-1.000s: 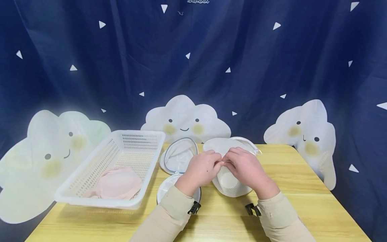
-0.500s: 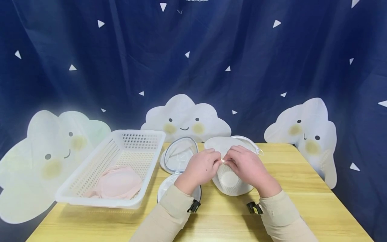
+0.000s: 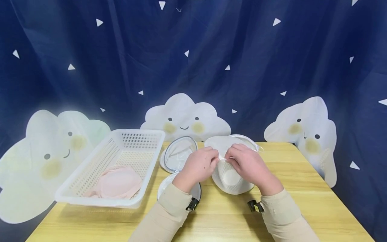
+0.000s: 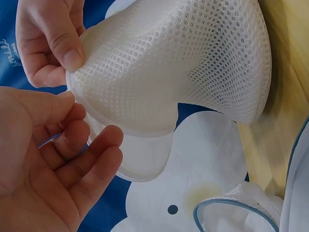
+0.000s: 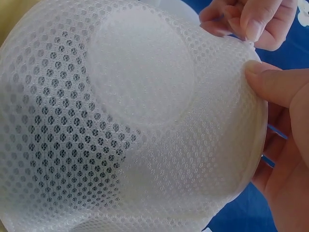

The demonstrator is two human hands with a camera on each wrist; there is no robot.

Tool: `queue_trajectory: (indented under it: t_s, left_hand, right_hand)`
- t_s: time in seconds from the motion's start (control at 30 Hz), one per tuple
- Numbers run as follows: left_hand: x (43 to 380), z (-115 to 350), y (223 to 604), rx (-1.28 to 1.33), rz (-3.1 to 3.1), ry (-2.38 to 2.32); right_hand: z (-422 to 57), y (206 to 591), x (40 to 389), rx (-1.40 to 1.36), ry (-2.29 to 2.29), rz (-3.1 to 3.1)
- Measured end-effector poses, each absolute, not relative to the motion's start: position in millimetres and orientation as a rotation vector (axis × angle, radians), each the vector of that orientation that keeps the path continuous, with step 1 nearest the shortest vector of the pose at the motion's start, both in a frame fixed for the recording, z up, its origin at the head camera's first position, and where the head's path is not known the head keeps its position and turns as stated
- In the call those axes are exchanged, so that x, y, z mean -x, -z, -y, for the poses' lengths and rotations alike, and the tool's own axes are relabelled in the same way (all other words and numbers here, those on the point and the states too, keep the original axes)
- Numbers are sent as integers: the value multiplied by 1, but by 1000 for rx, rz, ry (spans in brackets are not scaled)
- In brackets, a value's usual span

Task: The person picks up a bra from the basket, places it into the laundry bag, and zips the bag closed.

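White mesh bag (image 4: 140, 82) — curtain script (image 4: 9, 53), illegible

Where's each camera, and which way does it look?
Head: on the head, looking forward and down at the table; sleeves, left hand, right hand show.
Left wrist: on that wrist, facing the white mesh bag; both hands show.
Right wrist: on that wrist, close on the bag; both hands show.
Both wrist views share the bag and hands.

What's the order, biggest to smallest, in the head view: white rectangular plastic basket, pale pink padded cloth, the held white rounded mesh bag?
1. White rectangular plastic basket
2. Held white rounded mesh bag, partly covered
3. Pale pink padded cloth
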State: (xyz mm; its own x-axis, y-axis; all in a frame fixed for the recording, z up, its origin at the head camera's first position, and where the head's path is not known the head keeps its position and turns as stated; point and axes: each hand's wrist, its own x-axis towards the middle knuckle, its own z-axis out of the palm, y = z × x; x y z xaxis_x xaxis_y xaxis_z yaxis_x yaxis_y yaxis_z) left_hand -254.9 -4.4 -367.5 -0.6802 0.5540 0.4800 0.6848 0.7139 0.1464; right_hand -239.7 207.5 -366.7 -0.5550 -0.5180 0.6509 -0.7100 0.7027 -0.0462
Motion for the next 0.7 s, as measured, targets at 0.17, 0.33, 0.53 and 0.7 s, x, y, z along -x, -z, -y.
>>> queue_trajectory:
  t_s: [0.17,0.33,0.53,0.7]
  left_hand:
    - [255,5,366,947,2542,430]
    - [255,5,366,996,2521,418]
    - [255,5,365,1105,2433,382]
    - [250,4,361,1172,2379,324]
  right_hand:
    - [-212,366,242,-946,-407,2311]
    - [-214,364,242,-941,-437,2351]
    - [-215,362,243,-941,-458,2338]
    - [-219,363,244,-932,-448,2316]
